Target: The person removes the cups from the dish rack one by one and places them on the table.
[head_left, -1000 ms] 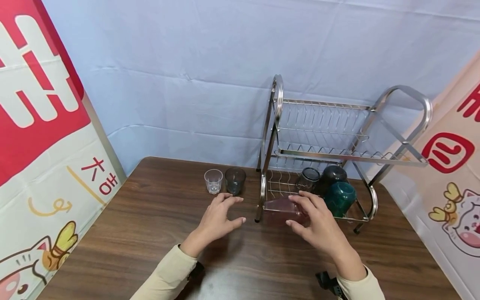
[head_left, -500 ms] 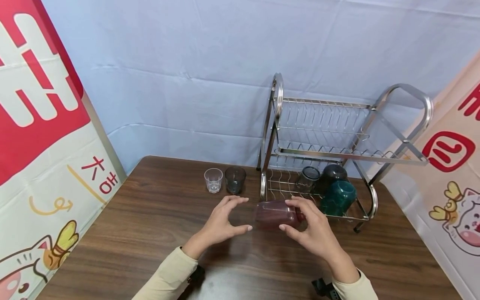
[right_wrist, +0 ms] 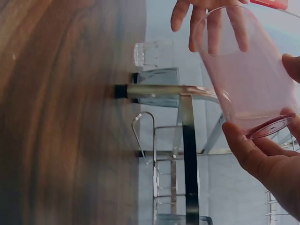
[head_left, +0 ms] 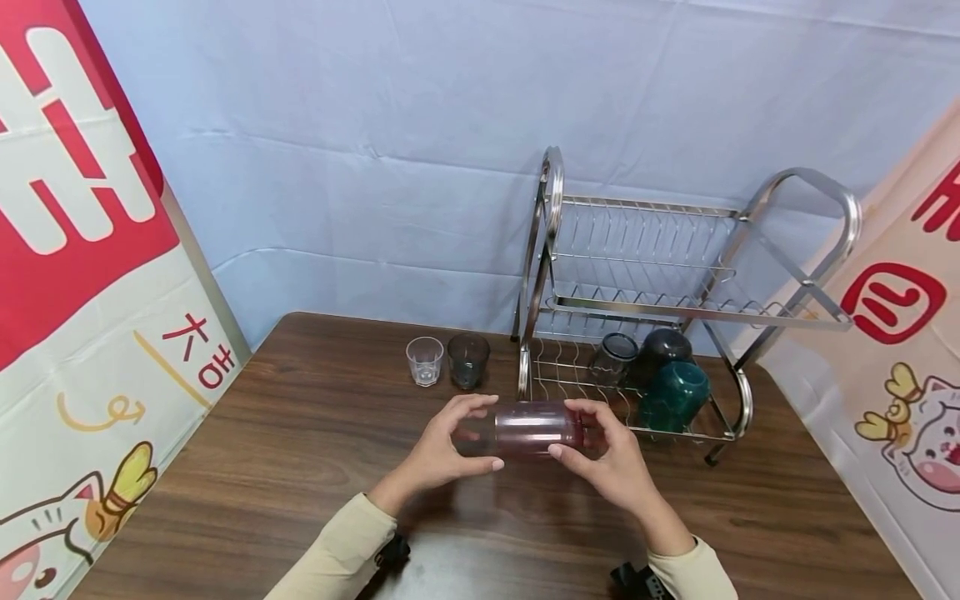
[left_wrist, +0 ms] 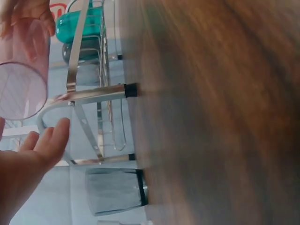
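Observation:
A clear pink drinking glass lies on its side in the air over the table, its open mouth toward my left hand. My right hand holds it near the base, thumb and fingers on opposite sides, as the right wrist view also shows at the glass's base. My left hand is spread just off the mouth, thumb and fingers apart. In the left wrist view its fingers are close below the rim of the pink glass, with nothing gripped.
A two-tier metal dish rack stands behind my right hand. Its lower shelf holds a teal glass, a dark glass and a grey one. Back left on the table are a clear glass and a smoky glass.
My right hand has brought the pink glass leftward, away from the rack's front and toward my left hand. My left hand has shifted slightly right. The other glasses stay put.

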`<state>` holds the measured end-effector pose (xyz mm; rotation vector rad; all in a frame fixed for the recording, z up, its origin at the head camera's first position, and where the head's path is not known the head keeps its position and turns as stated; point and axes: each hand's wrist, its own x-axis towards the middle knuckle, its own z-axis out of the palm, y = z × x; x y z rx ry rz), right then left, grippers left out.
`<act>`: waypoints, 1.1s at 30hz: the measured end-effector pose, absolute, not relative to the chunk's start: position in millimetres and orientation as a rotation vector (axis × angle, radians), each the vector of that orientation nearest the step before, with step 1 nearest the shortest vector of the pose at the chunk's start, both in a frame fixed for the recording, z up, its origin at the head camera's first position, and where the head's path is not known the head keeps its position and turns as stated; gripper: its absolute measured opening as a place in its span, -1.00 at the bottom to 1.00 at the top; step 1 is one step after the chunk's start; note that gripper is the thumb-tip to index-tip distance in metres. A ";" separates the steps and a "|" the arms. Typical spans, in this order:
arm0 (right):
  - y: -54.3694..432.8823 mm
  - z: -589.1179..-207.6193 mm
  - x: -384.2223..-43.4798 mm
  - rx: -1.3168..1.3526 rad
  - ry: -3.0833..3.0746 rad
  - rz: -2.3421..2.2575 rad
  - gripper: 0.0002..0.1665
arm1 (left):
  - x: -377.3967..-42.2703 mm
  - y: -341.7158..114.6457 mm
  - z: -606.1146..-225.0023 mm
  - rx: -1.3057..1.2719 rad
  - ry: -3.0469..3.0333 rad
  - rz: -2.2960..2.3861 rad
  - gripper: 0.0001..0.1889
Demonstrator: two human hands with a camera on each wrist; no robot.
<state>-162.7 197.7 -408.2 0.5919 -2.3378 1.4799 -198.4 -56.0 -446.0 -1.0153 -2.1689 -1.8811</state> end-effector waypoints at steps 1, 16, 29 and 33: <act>196.9 -408.9 -162.8 0.580 -2.334 1.525 -0.35 | -198.3 -55.5 -446.6 -1.019 -2.151 -1.911 -0.20; 188.4 -406.9 -161.7 0.562 -2.402 1.655 -0.34 | -190.9 -55.6 -433.5 -1.054 -1.904 -2.265 -0.26; 192.9 -397.1 -154.1 0.711 -2.581 1.161 -0.21 | -187.5 -63.2 -429.9 -1.064 -1.919 -2.153 -0.27; 195.5 -389.5 -149.9 0.730 -2.658 0.840 -0.19 | -184.1 -68.5 -418.4 -1.034 -1.994 -2.043 -0.30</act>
